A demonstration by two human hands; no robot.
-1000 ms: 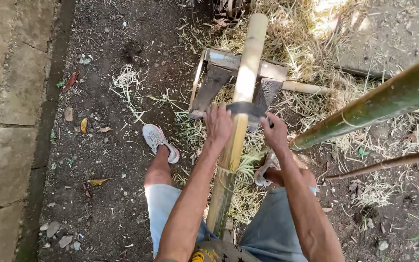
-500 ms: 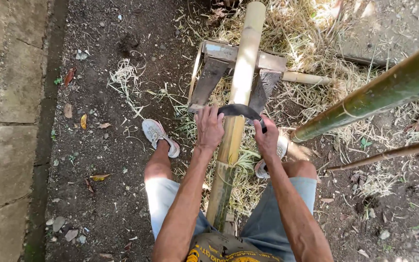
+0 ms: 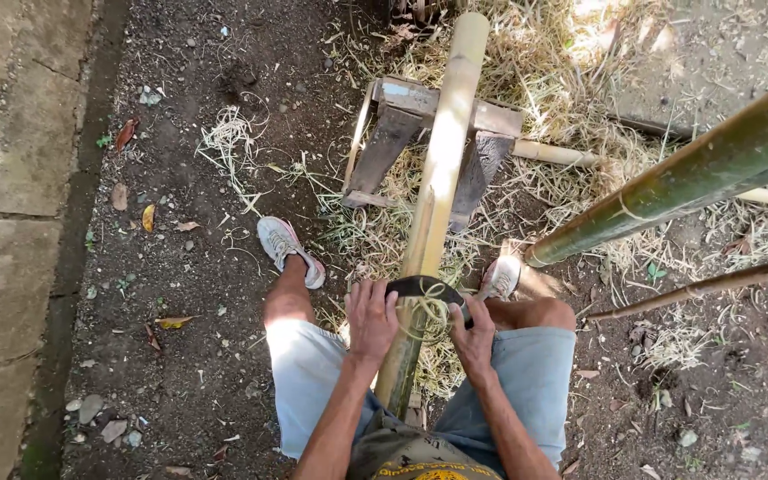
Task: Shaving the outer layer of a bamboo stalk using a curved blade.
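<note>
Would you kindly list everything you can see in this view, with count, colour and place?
bamboo pole: one, pale yellow, running from the top centre down between the legs
curved drawknife blade: one, dark, across the pole, gripped at both ends
wooden trestle: one, grey-brown, under the pole's far end
bamboo shavings: many, straw-coloured, scattered round the trestle
green bamboo pole: one, slanting in from the right edge
thin stick: one, brown, below the green pole
stone paving: grey-tan slabs, left edge
dry leaves: several, yellow and brown, on the dark soil
shoes: two, white, either side of the pole
shorts: light blue
left hand: on the blade's left end
right hand: on the blade's right end
</note>
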